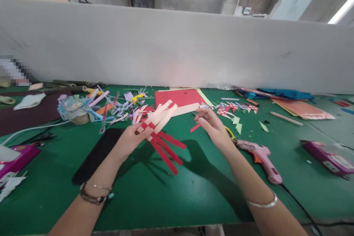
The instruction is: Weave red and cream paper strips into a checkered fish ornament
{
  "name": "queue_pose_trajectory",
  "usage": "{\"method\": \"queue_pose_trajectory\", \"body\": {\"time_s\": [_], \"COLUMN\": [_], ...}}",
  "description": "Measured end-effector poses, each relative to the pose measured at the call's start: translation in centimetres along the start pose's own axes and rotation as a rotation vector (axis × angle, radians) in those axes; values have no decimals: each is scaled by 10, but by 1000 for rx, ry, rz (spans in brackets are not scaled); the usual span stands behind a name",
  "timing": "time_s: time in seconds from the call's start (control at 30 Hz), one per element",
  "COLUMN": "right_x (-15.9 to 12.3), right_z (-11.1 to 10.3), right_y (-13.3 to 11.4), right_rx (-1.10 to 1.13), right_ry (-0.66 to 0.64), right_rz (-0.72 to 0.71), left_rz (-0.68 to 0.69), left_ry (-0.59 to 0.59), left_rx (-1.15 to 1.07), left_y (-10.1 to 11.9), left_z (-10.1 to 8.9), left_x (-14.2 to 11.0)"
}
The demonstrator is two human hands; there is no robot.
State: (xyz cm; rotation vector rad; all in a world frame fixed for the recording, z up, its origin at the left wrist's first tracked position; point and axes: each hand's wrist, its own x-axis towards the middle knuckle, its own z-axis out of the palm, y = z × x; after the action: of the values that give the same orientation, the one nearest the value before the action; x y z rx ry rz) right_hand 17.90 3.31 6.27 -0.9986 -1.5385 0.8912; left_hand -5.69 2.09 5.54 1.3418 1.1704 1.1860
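Observation:
My left hand (132, 138) pinches a woven piece of red and cream paper strips (148, 127) above the table. Its cream ends fan up and away, while the loose red ends spread toward the lower right. My right hand (211, 125) hovers to the right of the weave, apart from it, fingers loosely bent and nothing visible between them. Just below those fingers is a short red strip (195, 128); whether it touches them is unclear. Yellow scissor handles (229, 132) show partly behind my right wrist. A black phone-like slab (96, 155) lies under my left forearm.
A pink glue gun (261, 156) with a black cord lies right of my right forearm. Red paper sheets (177, 97), paper scraps (123, 108) and small checkered woven pieces (228, 108) lie farther back. A grey partition (166, 48) closes the green table's (171, 202) far side.

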Motion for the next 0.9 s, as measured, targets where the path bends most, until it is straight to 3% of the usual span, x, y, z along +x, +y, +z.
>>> {"method": "queue_pose_trajectory", "body": {"time_s": [0.2,0.37,0.5,0.63,0.77,0.9], "right_x": [-6,-8,-16,-42,-70,-82], "right_z": [6,18,30,49,59,48], "right_y": [-12,-16,-22,-34,-43,-46], "right_rx": [49,4,99,173,-38,-165], "right_ry": [-461,-601,-711,-954,-1128,-1139], "right_rz": [88,150,102,67,-57,-203], "left_rz": [69,94,175,189,113,88], "left_ry": [-231,-94,-49,-23,42,114], "left_rx": [-729,-1098,-1165,-1248,-1279,-1283], "left_y": [8,3,-9,-22,-26,-21], "left_z": [-1,3,2,3,6,-1], "left_x": [-2,0,3,12,24,38]}}
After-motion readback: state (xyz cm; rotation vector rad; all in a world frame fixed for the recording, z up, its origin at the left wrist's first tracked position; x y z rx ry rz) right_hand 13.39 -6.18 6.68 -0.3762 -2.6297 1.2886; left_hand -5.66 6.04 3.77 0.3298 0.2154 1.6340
